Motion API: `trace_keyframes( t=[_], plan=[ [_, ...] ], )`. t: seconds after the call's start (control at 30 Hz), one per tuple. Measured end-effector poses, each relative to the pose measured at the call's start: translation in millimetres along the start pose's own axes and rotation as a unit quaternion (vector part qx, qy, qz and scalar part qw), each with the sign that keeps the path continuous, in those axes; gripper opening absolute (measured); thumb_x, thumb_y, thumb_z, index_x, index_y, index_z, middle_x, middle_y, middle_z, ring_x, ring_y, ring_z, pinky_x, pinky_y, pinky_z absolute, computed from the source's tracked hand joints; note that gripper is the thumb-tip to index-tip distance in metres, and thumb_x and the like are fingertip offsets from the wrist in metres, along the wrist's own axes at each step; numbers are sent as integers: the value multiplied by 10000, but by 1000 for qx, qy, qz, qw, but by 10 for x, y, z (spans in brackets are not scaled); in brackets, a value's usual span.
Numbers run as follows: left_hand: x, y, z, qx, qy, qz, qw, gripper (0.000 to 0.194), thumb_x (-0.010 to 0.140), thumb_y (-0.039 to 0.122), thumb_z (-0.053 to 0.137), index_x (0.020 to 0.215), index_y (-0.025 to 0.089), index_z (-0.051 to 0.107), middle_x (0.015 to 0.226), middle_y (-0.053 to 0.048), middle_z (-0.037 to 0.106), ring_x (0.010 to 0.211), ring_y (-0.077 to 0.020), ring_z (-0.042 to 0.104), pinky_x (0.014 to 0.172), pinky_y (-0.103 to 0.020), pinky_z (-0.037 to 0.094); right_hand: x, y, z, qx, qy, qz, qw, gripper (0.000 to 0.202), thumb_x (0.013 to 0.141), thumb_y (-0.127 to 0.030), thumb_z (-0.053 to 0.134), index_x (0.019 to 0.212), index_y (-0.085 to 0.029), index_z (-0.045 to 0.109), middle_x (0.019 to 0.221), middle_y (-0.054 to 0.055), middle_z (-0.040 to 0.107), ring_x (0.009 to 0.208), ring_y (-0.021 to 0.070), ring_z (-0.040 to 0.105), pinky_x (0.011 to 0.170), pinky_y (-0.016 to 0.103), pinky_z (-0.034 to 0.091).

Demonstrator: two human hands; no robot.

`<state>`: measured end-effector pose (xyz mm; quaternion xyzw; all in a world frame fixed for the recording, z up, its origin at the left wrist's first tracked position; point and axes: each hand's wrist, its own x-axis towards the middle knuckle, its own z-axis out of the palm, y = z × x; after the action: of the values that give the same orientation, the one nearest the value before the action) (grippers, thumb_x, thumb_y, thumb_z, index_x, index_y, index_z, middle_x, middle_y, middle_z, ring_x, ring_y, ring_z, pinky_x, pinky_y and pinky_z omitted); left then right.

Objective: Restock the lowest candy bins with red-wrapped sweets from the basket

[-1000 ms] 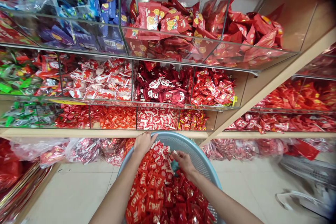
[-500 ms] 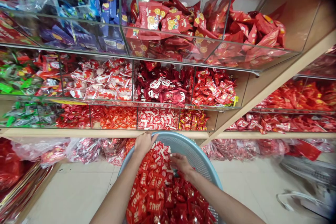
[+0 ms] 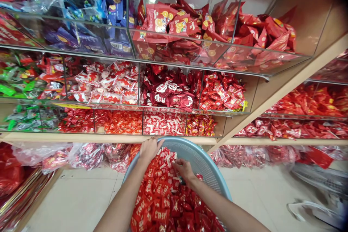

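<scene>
A light blue plastic basket (image 3: 212, 165) full of small wrapped candies stands in front of me below the shelf. My left hand (image 3: 149, 150) is closed over its far rim, left of centre. Inside the basket, my right hand (image 3: 184, 170) is at the edge of the white-and-red wrapped candies (image 3: 166, 156), its fingers curled together; what they pinch, if anything, is hidden. Orange-red candies with gold print (image 3: 152, 188) fill the left side of the basket. Darker red shiny candies (image 3: 187, 204) lie nearer to me, below my right wrist.
Shelves with clear dividers hold red packets (image 3: 160, 20), blue packets (image 3: 115, 7) and many small candies (image 3: 163, 123). Under the bottom shelf board (image 3: 108, 137) lie filled plastic bags (image 3: 89, 156). A grey-white slatted object (image 3: 318, 181) is on the tiled floor at right.
My right hand has shifted slightly left in the basket, and its fingers have drawn closer together. My left hand stays on the rim.
</scene>
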<state>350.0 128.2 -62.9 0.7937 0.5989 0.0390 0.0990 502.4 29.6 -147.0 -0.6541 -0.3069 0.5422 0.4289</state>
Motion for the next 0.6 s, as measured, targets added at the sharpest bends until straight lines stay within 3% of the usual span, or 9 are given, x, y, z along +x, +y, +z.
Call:
trace_keyframes(
  t=[0.1,0.2,0.3,0.4,0.5,0.6],
  plan=[
    [2,-5,6,-5,-1,0,1000,709,826,606,102,1008,136,601,893,-143,651,817,-228,610,696,-318,424,-21,22,-105,-98,34,-54,993,323,616,-454,612,696,-143,574,583,-3,585,498,119,514,452,223,375],
    [5,-12,16,-11,-2,3,1000,718,825,607,91,1008,137,601,886,-142,652,802,-226,613,688,-317,424,-44,-108,-227,-212,56,-163,962,297,705,-436,552,678,-144,598,654,31,612,593,145,538,547,244,403],
    [5,-19,24,-12,5,10,1000,716,828,603,89,1008,132,597,882,-144,652,805,-226,614,693,-314,423,-35,-465,-263,-287,70,-274,915,284,789,-413,472,728,-161,587,730,41,611,610,141,520,593,255,399],
    [3,-23,29,-9,7,13,1000,705,827,605,98,983,133,598,871,-140,654,798,-230,615,680,-313,428,47,-936,-172,-341,72,-356,867,255,833,-377,427,836,-168,572,801,49,586,654,143,515,633,260,409],
    [4,-28,36,-6,14,13,1000,680,827,604,116,950,142,598,861,-129,657,790,-233,618,678,-318,431,216,-1324,7,-427,71,-389,813,245,856,-314,398,1033,-196,521,1012,67,537,853,158,520,747,272,414],
    [11,-34,46,-7,17,14,1000,665,834,593,116,948,147,596,866,-127,658,793,-234,618,681,-322,432,435,-1541,201,-543,110,-332,764,392,817,-357,476,1179,-212,437,1202,106,422,1068,217,423,848,341,384]
  ],
)
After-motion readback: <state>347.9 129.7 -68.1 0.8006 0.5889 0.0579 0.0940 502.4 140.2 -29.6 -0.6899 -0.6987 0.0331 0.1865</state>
